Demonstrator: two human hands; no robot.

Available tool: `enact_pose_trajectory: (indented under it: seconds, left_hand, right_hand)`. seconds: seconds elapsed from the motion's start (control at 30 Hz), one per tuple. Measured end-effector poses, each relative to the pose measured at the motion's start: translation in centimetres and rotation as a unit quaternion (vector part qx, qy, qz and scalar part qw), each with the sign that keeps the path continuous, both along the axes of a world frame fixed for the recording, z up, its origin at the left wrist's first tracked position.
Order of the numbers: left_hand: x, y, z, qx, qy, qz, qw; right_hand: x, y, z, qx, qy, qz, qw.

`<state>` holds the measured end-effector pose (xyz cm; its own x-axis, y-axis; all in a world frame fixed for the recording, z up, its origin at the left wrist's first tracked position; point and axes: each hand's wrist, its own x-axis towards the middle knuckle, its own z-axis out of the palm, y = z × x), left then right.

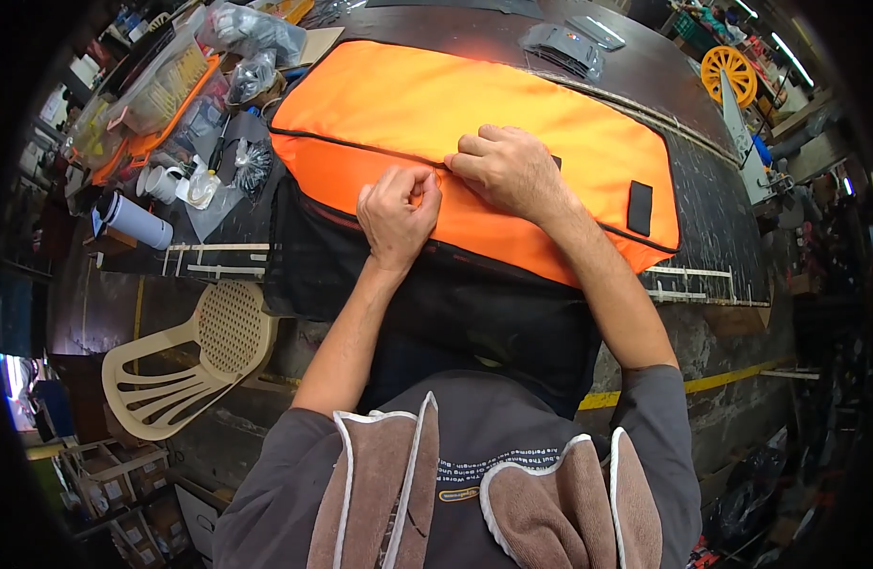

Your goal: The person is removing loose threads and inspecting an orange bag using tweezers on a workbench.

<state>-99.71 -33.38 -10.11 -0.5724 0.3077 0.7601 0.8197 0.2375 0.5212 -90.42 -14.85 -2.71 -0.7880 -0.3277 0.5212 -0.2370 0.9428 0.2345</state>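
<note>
A large orange sewn fabric piece with black piping lies across the dark worktable, its front side sloping toward me. A black patch is on its right end. My left hand is closed in a pinch on the orange front side, just below the black piping. Close beside it, my right hand has its fingers curled closed at the piping, with its forearm crossing over the orange front. Whether a small thing is between the fingertips is hidden. Black fabric hangs down in front of the table edge.
At the left stand clear plastic bins, a white cup and a white-and-blue tumbler. A beige plastic chair is below them. Packaged grey items lie at the back. A yellow wheel stands far right.
</note>
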Motion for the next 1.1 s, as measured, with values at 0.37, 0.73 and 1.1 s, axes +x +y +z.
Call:
enact_pose_trajectory:
  seconds: [0.37, 0.73, 1.1]
  left_hand:
    - [0.5, 0.0, 0.0, 0.0, -0.011, -0.012, 1.0]
    - [-0.5, -0.3, 0.7, -0.015, -0.004, -0.017, 1.0]
    - [1.0, -0.5, 1.3, -0.077, -0.006, -0.093, 0.993]
  right_hand:
    - [0.0, 0.3, -0.4, 0.022, -0.004, 0.01, 1.0]
    - [2.7, 1.8, -0.6, -0.369, -0.143, -0.133, 0.909]
    - [1.4, 3.7, -0.9, -0.469, -0.259, -0.134, 0.833]
